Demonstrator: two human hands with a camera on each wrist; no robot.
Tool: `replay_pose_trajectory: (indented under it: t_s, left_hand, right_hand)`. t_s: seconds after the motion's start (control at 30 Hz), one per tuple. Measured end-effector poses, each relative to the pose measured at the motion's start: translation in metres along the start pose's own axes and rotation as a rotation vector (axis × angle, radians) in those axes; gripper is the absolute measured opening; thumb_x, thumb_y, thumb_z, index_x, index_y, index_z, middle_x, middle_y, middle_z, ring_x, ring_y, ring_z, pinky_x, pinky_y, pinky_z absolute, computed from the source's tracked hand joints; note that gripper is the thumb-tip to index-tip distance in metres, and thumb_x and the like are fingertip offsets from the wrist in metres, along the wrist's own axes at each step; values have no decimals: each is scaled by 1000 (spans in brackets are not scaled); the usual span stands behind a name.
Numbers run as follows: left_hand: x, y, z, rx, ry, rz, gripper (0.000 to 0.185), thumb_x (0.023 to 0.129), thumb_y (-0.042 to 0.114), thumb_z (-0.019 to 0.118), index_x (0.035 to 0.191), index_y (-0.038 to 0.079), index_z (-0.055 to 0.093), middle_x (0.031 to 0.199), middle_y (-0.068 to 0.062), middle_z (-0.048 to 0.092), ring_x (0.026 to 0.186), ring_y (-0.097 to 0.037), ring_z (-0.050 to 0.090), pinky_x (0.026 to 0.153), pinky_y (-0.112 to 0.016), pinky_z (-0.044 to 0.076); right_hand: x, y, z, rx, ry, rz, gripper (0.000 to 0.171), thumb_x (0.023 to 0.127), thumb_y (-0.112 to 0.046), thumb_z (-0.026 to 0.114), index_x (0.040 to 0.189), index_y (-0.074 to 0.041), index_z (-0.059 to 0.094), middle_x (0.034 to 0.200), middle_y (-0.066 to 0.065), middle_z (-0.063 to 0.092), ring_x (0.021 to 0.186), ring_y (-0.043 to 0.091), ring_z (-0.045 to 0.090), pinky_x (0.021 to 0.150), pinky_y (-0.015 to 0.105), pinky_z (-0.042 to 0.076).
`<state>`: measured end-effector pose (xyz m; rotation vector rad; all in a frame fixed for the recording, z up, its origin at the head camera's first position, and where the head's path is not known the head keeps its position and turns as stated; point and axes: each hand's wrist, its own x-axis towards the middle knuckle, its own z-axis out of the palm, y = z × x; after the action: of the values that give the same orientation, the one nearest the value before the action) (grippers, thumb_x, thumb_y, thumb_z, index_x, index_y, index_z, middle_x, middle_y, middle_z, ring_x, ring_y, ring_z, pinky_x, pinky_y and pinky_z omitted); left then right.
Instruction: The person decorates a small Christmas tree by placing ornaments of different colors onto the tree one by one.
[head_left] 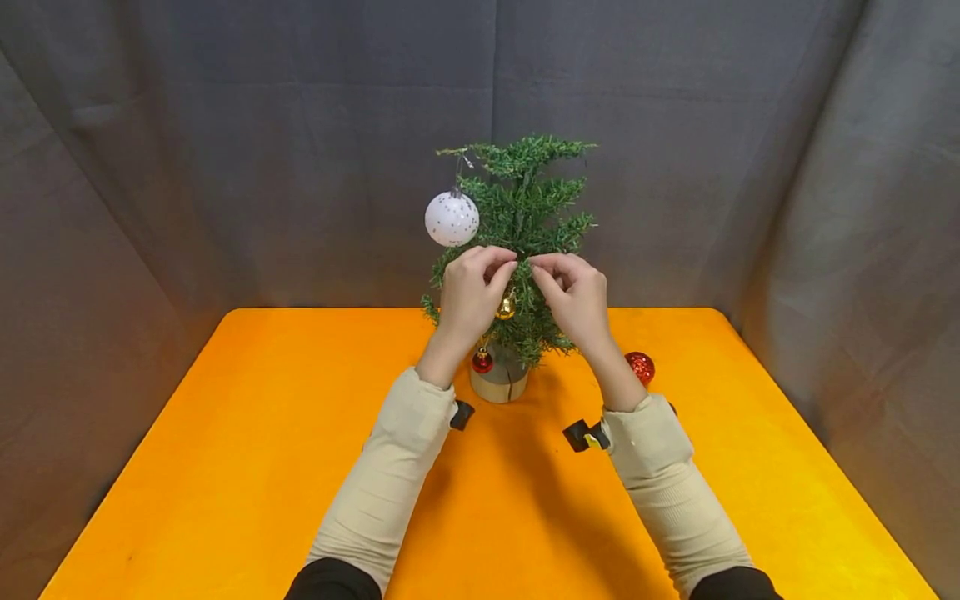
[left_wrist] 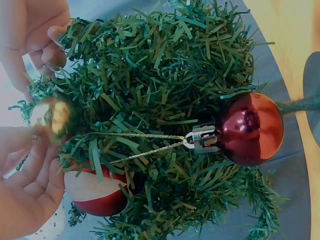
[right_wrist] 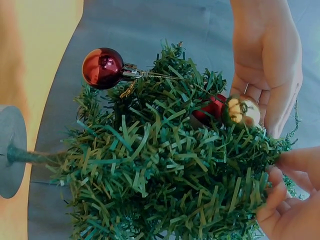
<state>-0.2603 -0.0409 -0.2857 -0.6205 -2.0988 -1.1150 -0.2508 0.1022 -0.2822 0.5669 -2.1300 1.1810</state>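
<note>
A small green artificial tree (head_left: 525, 208) stands in a wooden stump base (head_left: 498, 385) on the orange table (head_left: 247, 433). Both hands are raised to its middle, fingertips nearly meeting. My left hand (head_left: 504, 265) pinches the loop of a gold ball (head_left: 506, 307), which hangs just under its fingers; in the left wrist view the gold ball (left_wrist: 52, 116) lies against that hand (left_wrist: 25, 200). My right hand (head_left: 542, 268) pinches a branch tip (right_wrist: 270, 155) beside it. A shiny red ball (head_left: 482, 362) hangs low on a gold cord, and a white ball (head_left: 452, 218) hangs high on the left.
A red glitter ball (head_left: 640, 367) lies on the table right of the stump, behind my right wrist. A grey curtain (head_left: 225, 150) closes off the back and both sides. Another red ball (left_wrist: 95, 197) sits deep among the needles.
</note>
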Motion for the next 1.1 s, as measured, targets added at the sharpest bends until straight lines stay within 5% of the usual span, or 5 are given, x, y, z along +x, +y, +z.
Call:
replay_pose_trajectory:
  t_s: [0.57, 0.67, 0.9, 1.1]
  left_hand:
    - [-3, 5, -1, 6, 2, 4, 14, 87, 8, 58, 92, 0, 68, 75, -9, 59, 60, -15, 50, 55, -24, 42]
    - [-3, 5, -1, -1, 12, 1, 14, 87, 7, 57, 92, 0, 68, 74, -8, 58, 59, -15, 49, 54, -24, 41]
    - [-4, 6, -1, -12, 46, -7, 13, 87, 7, 57, 92, 0, 67, 74, -7, 57, 60, -15, 49, 55, -24, 41]
    - [-6, 9, -2, -6, 51, -8, 14, 87, 7, 57, 92, 1, 68, 77, -7, 58, 60, -14, 49, 55, -24, 41]
  right_hand:
    - [-4, 5, -8, 48, -22, -48, 14, 85, -6, 60, 92, 3, 69, 77, 10, 58, 58, 15, 48, 51, 22, 36]
    - [-6, -9, -13, 67, -12, -56, 13, 84, -1, 60, 92, 7, 67, 78, 14, 59, 60, 20, 50, 51, 20, 37]
    - [-5, 10, -17, 118, 18, -65, 13, 84, -2, 60, 92, 5, 67, 81, 14, 61, 60, 8, 49, 43, 15, 37]
    - [-9, -1, -24, 141, 4, -62, 13, 83, 3, 59, 91, 13, 64, 80, 20, 60, 60, 8, 48, 44, 13, 40]
